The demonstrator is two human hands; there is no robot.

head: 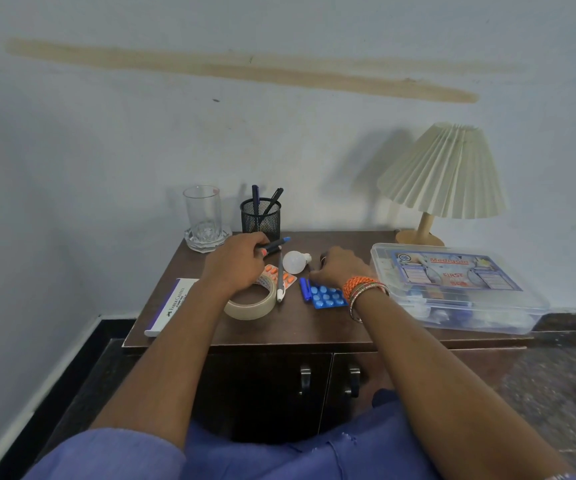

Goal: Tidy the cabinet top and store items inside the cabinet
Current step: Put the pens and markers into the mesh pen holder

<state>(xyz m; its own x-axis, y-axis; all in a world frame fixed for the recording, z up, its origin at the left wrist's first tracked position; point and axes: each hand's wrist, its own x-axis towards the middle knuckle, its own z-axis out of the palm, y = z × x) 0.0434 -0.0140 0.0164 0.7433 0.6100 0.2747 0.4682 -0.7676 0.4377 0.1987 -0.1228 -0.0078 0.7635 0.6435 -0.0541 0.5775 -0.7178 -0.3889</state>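
Cabinet, dark wood top, both doors shut below; loose items are spread across the top, none stored yet.

First-aid box, clear plastic, right side, lid closed. Lamp stands far right behind it.

Tape roll lies near centre, partly under the left wrist. Glass and mesh pen cup stand at the far left edge.

Left hand grasps two pens, fingers curled round them, just in front of the cup. Judgement: drop them tips-down into the cup, and keep the wrist high to clear the tape.

Right hand hangs over the blue pill strip, fingers bent downward; whether they pinch anything I cannot tell. A bulb lies just left of it and may roll if nudged.
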